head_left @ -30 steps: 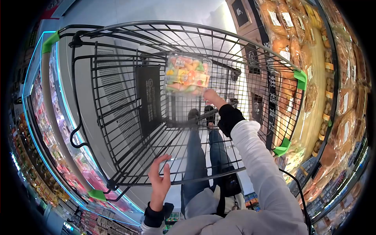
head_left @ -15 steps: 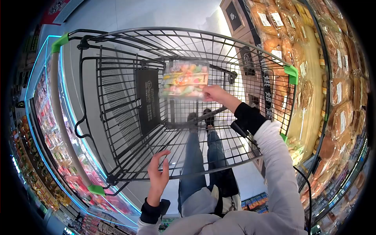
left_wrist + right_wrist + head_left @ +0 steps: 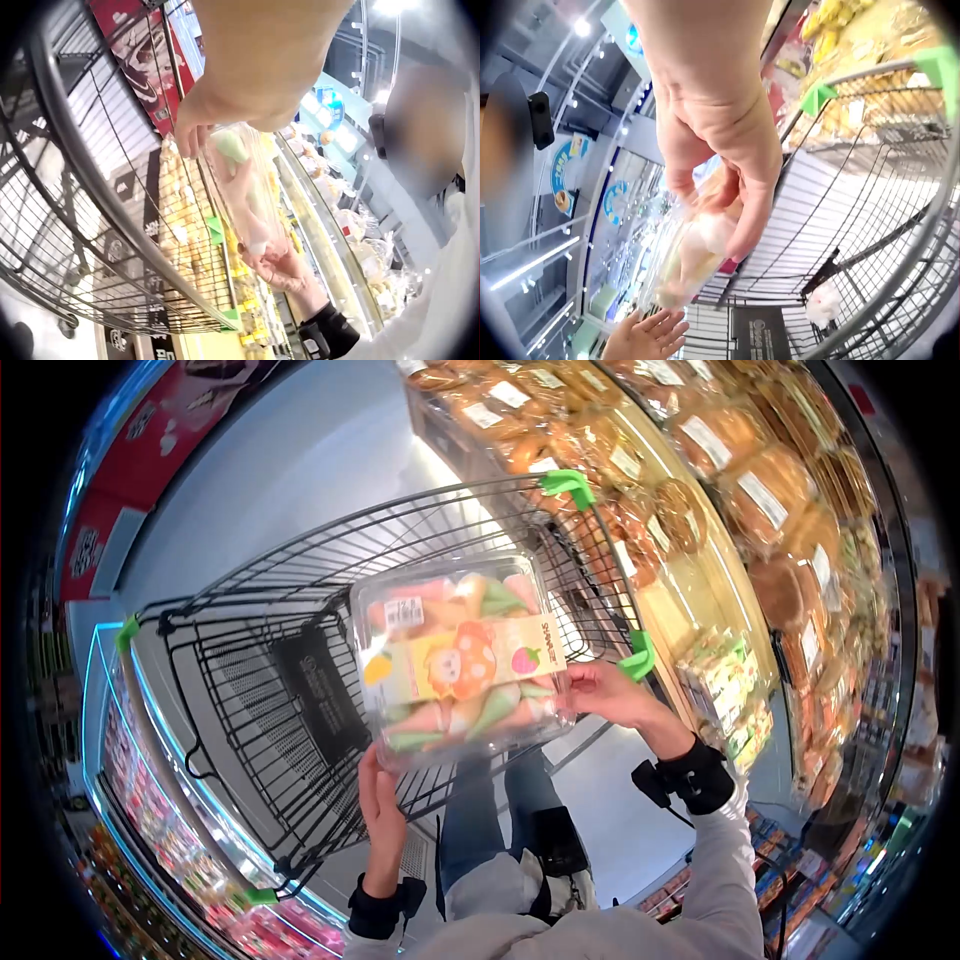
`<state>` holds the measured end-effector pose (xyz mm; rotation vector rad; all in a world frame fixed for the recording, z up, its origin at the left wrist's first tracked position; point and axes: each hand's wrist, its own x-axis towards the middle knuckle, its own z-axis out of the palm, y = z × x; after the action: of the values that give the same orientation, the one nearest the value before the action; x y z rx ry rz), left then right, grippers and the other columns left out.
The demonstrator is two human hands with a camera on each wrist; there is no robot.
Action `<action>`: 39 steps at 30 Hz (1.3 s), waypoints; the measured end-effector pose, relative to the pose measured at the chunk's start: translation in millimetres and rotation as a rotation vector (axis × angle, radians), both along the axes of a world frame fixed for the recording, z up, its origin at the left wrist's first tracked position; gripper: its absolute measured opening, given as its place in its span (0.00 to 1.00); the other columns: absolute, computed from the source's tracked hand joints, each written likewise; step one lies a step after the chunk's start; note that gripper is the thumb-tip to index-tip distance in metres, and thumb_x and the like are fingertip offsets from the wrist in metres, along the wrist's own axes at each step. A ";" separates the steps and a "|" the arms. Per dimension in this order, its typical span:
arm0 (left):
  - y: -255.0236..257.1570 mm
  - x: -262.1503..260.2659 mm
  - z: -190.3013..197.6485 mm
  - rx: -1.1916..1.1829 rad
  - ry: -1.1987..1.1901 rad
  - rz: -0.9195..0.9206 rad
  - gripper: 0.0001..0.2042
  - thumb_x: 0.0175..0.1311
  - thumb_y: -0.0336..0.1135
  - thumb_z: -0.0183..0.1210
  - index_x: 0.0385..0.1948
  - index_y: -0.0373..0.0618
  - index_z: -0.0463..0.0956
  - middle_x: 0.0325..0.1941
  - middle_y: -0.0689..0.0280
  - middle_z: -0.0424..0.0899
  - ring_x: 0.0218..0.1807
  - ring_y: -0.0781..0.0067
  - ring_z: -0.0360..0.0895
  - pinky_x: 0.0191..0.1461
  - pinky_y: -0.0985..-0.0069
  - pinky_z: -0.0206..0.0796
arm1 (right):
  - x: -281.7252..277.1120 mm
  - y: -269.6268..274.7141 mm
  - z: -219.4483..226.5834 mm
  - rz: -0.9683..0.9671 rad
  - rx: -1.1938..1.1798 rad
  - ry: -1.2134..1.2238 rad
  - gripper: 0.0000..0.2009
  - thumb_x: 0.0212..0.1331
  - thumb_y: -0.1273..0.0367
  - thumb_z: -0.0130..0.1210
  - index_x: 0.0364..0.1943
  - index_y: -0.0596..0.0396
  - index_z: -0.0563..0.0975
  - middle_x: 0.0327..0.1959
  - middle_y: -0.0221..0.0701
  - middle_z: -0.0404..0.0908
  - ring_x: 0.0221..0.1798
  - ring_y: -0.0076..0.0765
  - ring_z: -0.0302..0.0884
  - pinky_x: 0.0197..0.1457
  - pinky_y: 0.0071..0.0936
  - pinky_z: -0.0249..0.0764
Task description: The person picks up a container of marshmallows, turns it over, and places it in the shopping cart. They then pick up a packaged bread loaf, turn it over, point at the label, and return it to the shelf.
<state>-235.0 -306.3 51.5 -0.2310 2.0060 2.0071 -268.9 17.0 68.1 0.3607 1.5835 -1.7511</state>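
R hand [image 3: 622, 698] pinches the clear box [image 3: 460, 650] at its right edge; L hand [image 3: 383, 808] – fingers spread – is by the lower left corner, over cart [image 3: 318, 690], approx.

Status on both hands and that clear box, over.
Right hand gripping clear plastic box by its right side. Left hand at lower-left corner, contact unclear. Shopping cart behind box in head view; nothing visibly blocking.

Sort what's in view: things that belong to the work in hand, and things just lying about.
Part of the work:
Clear package, gripped by the right hand
Left hand, at the package's near left corner
Shopping cart, close by

Just around:
Bagged breads, on display
Red panel, at far left
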 end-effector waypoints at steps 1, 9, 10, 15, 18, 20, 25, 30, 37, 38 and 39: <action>5.4 -0.6 -3.9 0.024 -0.056 -0.027 0.18 0.64 0.37 0.36 0.52 0.35 0.56 0.52 0.59 0.64 0.54 0.68 0.62 0.57 0.73 0.53 | 18.3 6.6 6.8 -0.077 -0.033 0.081 0.12 0.48 0.74 0.54 0.39 0.60 0.73 0.29 0.25 0.73 0.31 0.18 0.69 0.38 0.16 0.67; 80.3 2.9 27.1 0.298 -0.266 -0.204 0.22 0.55 0.31 0.45 0.52 0.36 0.54 0.48 0.60 0.66 0.50 0.73 0.65 0.51 0.76 0.59 | 159.1 59.5 26.5 -0.263 -0.116 0.135 0.03 0.45 0.79 0.52 0.26 0.60 0.72 0.21 0.22 0.67 0.27 0.16 0.62 0.38 0.17 0.65; 88.5 5.4 29.5 0.321 -0.291 -0.248 0.23 0.53 0.29 0.47 0.52 0.37 0.54 0.48 0.60 0.66 0.49 0.73 0.65 0.51 0.77 0.60 | 176.4 64.1 22.1 -0.277 -0.119 0.145 0.03 0.45 0.79 0.52 0.25 0.60 0.72 0.21 0.22 0.67 0.27 0.16 0.62 0.38 0.17 0.65; 134.0 21.5 28.2 0.120 -0.254 -0.572 0.28 0.48 0.36 0.55 0.51 0.34 0.56 0.49 0.58 0.66 0.50 0.70 0.66 0.53 0.75 0.59 | 258.9 82.0 -1.9 -0.421 -0.133 0.149 0.04 0.42 0.79 0.53 0.23 0.59 0.71 0.21 0.21 0.67 0.28 0.16 0.62 0.38 0.20 0.64; 148.5 39.9 13.4 -0.005 -0.209 -0.753 0.27 0.48 0.37 0.54 0.50 0.34 0.58 0.48 0.59 0.67 0.50 0.70 0.66 0.53 0.76 0.58 | 303.6 90.6 -19.8 -0.600 -0.203 0.117 0.05 0.42 0.76 0.54 0.23 0.58 0.70 0.23 0.20 0.66 0.30 0.16 0.61 0.37 0.19 0.62; 166.3 56.9 12.5 -0.012 -0.210 -0.806 0.25 0.51 0.35 0.53 0.50 0.34 0.58 0.49 0.59 0.66 0.50 0.72 0.65 0.52 0.77 0.58 | 332.1 93.8 -35.0 -0.754 -0.191 0.152 0.07 0.43 0.71 0.54 0.24 0.57 0.69 0.25 0.20 0.66 0.31 0.15 0.61 0.35 0.16 0.59; 214.8 113.1 7.9 0.027 -0.407 -0.779 0.23 0.55 0.36 0.50 0.50 0.33 0.59 0.47 0.60 0.68 0.45 0.76 0.69 0.43 0.82 0.63 | 398.1 104.4 -64.5 -1.085 -0.209 0.200 0.16 0.50 0.56 0.49 0.33 0.53 0.66 0.29 0.21 0.66 0.33 0.14 0.61 0.33 0.15 0.59; 240.9 160.7 -27.1 0.046 -0.528 -1.020 0.26 0.53 0.32 0.53 0.53 0.34 0.54 0.44 0.61 0.69 0.41 0.78 0.69 0.39 0.83 0.65 | 446.2 111.9 -76.0 -1.607 -0.431 0.236 0.28 0.50 0.51 0.47 0.49 0.59 0.60 0.47 0.37 0.67 0.50 0.31 0.65 0.50 0.26 0.65; 280.9 242.0 -57.5 0.153 -0.520 -0.978 0.28 0.52 0.32 0.54 0.54 0.35 0.52 0.49 0.62 0.65 0.43 0.77 0.68 0.41 0.81 0.64 | 510.3 102.6 -95.4 -1.583 -0.386 0.314 0.31 0.54 0.54 0.44 0.59 0.54 0.49 0.56 0.37 0.59 0.57 0.33 0.59 0.52 0.34 0.64; 284.4 251.4 -63.7 0.145 -0.495 -0.956 0.28 0.51 0.32 0.55 0.54 0.35 0.52 0.49 0.62 0.65 0.44 0.76 0.68 0.42 0.80 0.64 | 517.7 97.9 -99.3 -1.577 -0.392 0.271 0.31 0.54 0.55 0.44 0.59 0.53 0.49 0.56 0.36 0.58 0.57 0.33 0.58 0.52 0.33 0.64; 289.6 259.2 -65.0 0.137 -0.471 -0.932 0.28 0.51 0.33 0.55 0.54 0.36 0.52 0.49 0.62 0.65 0.45 0.76 0.68 0.42 0.80 0.64 | 523.6 93.2 -102.1 -1.571 -0.398 0.228 0.31 0.54 0.56 0.44 0.59 0.53 0.48 0.56 0.36 0.58 0.57 0.33 0.58 0.52 0.33 0.64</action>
<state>24.2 -16.7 -13.5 0.2172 1.2980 1.3109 254.7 110.2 -34.0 1.4993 0.9129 -3.2297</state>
